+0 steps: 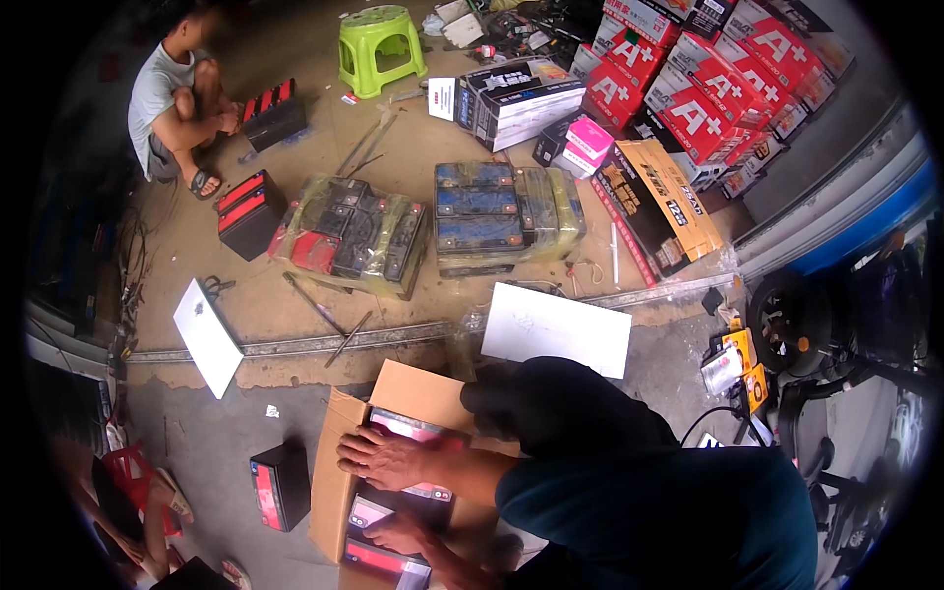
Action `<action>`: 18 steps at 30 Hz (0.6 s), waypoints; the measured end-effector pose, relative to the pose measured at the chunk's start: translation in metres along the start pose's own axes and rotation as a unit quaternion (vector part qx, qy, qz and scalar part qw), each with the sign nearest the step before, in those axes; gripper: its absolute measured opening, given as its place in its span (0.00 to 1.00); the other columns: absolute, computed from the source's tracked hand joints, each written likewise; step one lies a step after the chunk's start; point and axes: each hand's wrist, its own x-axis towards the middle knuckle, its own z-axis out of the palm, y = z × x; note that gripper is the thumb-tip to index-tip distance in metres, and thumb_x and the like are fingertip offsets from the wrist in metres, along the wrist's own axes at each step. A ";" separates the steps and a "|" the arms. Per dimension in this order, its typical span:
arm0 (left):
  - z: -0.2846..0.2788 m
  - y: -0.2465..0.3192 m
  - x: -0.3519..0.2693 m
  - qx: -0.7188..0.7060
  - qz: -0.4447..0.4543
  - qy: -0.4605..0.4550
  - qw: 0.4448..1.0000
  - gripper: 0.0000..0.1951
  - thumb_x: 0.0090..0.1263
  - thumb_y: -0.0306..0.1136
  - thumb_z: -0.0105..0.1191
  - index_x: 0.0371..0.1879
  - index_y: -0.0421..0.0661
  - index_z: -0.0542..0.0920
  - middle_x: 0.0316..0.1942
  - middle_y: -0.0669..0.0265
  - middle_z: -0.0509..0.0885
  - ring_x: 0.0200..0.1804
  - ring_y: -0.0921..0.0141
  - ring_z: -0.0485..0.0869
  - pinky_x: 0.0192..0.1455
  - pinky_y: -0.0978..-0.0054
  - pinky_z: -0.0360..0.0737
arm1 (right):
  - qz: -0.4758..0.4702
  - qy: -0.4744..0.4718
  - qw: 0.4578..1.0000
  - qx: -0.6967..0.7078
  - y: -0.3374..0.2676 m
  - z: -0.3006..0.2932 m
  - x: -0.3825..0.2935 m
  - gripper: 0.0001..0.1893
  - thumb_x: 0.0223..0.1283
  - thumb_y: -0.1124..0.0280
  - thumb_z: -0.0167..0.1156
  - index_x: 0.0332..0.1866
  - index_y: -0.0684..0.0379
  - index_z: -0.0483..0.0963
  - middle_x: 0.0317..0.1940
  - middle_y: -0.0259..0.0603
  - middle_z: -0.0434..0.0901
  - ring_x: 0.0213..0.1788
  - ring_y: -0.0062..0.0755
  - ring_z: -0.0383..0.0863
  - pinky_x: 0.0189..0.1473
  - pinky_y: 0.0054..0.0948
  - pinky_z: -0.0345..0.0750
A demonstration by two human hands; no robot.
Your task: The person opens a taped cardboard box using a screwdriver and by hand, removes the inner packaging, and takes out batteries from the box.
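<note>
An open cardboard box [329, 490] stands on the floor in front of me, with several black and red batteries [387, 558] inside. My right hand [387, 459] lies palm down across the batteries in its upper part, fingers spread towards the left wall. Lower in the box, my left hand [400, 532] touches a battery with a pale label [369, 511]. Its fingers are bent, and their undersides are hidden. Left of the box, outside it, one battery with a red face [267, 495] stands on the concrete. My sleeve and dark-clad leg cover the right side.
Taped battery bundles [354, 232] [509, 214] stand beyond the metal floor track [398, 335]. White boards [557, 330] [206, 339] lie nearby. One person [173, 103] squats by a battery [274, 114]; another sits lower left. Red cartons [693, 118] are stacked upper right, near a green stool [380, 51].
</note>
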 end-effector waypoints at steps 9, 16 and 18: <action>-0.001 -0.041 0.015 -0.034 0.005 -0.041 0.999 0.41 0.44 0.48 0.71 0.49 0.31 0.65 0.42 0.42 0.75 0.45 0.43 0.78 0.48 0.48 0.77 | -0.036 -0.064 0.997 -0.033 -0.006 0.000 0.010 0.33 0.53 0.50 0.55 0.63 0.58 0.68 0.64 0.46 0.67 0.69 0.46 0.60 0.71 0.48 0.52; -0.036 -0.016 0.018 -0.079 -0.036 -0.092 0.992 0.51 0.42 0.45 0.70 0.62 0.28 0.58 0.55 0.36 0.71 0.58 0.43 0.73 0.62 0.55 0.72 | 0.021 -0.049 0.998 0.024 0.002 -0.001 0.013 0.29 0.53 0.56 0.58 0.61 0.54 0.68 0.62 0.42 0.66 0.70 0.40 0.58 0.70 0.48 0.50; -0.075 0.009 0.013 -0.105 -0.079 -0.143 0.981 0.48 0.41 0.44 0.70 0.60 0.30 0.61 0.55 0.38 0.71 0.57 0.44 0.73 0.61 0.55 0.72 | 0.023 -0.058 0.998 0.030 0.005 0.005 0.007 0.29 0.54 0.57 0.58 0.63 0.54 0.67 0.64 0.41 0.65 0.71 0.39 0.56 0.71 0.48 0.49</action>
